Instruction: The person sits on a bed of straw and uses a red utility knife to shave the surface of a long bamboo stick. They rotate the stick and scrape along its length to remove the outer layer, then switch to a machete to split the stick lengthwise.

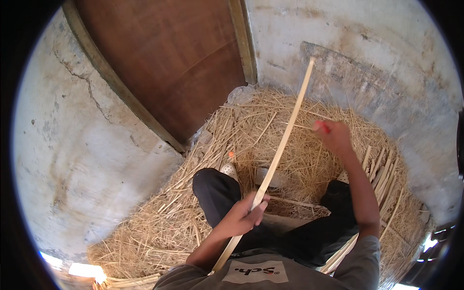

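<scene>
My left hand (pixel 246 216) is closed around the lower part of a long, pale, flat strip of bamboo or wood (pixel 285 137). The strip slants from beside my body up and away to the right, its far end raised in front of the wall. Off to the right of the strip, apart from it, my right hand (pixel 337 139) is raised and closed on a small red thing (pixel 323 126). That red thing is partly hidden by the fingers and blurred, so its kind does not show.
Loose straw and shavings (pixel 309 169) cover the floor around my bent legs. Cut strips (pixel 384 169) lie in a pile at the right. A grey block (pixel 267 178) sits between my feet. Ahead are a brown door (pixel 169 53) and stained walls (pixel 357 53). A small orange thing (pixel 231 154) lies near my left shoe.
</scene>
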`<action>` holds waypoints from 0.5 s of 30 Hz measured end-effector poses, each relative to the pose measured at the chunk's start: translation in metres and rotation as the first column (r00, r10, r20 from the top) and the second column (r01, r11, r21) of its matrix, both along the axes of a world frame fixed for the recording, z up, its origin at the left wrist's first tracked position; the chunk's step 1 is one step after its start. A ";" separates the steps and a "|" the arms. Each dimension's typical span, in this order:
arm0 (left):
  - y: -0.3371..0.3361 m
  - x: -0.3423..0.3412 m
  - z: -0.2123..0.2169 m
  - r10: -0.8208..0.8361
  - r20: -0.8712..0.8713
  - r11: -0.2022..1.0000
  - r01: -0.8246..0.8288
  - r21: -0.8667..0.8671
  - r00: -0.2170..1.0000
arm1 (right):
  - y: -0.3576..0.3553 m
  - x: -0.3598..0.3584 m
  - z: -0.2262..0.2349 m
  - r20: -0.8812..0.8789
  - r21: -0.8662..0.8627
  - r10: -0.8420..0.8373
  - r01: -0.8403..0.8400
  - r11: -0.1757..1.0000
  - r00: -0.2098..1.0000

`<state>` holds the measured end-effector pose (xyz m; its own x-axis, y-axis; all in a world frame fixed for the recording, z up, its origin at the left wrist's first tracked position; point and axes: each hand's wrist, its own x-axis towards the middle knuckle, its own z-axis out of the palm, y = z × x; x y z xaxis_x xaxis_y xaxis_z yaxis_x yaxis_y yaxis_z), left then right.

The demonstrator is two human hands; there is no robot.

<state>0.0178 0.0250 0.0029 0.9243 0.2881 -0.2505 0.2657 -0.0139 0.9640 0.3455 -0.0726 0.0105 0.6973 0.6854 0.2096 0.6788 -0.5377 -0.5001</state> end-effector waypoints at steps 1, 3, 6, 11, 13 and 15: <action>-0.001 0.008 0.002 0.020 -0.007 1.000 -0.020 -0.006 1.000 | 0.003 -0.015 -0.001 0.110 -0.028 0.134 -0.131 0.991 0.985; -0.001 0.018 -0.003 0.068 0.095 0.996 -0.062 -0.067 0.993 | 0.007 -0.049 -0.003 0.264 -0.043 0.357 -0.359 0.932 0.896; -0.002 0.025 0.002 0.092 0.112 0.994 -0.086 -0.062 0.989 | 0.008 -0.088 -0.011 0.369 -0.029 0.469 -0.495 0.869 0.802; -0.010 0.025 -0.006 0.125 0.197 0.988 -0.139 0.063 0.972 | 0.014 -0.085 -0.024 0.522 0.092 0.374 -0.487 0.869 0.767; -0.010 0.025 -0.002 0.114 0.193 0.980 -0.142 0.141 0.975 | 0.019 -0.073 -0.026 0.536 0.137 0.309 -0.442 0.887 0.786; -0.009 0.024 0.000 0.114 0.198 0.971 -0.152 0.187 0.974 | 0.020 -0.063 -0.020 0.524 0.129 0.292 -0.413 0.902 0.800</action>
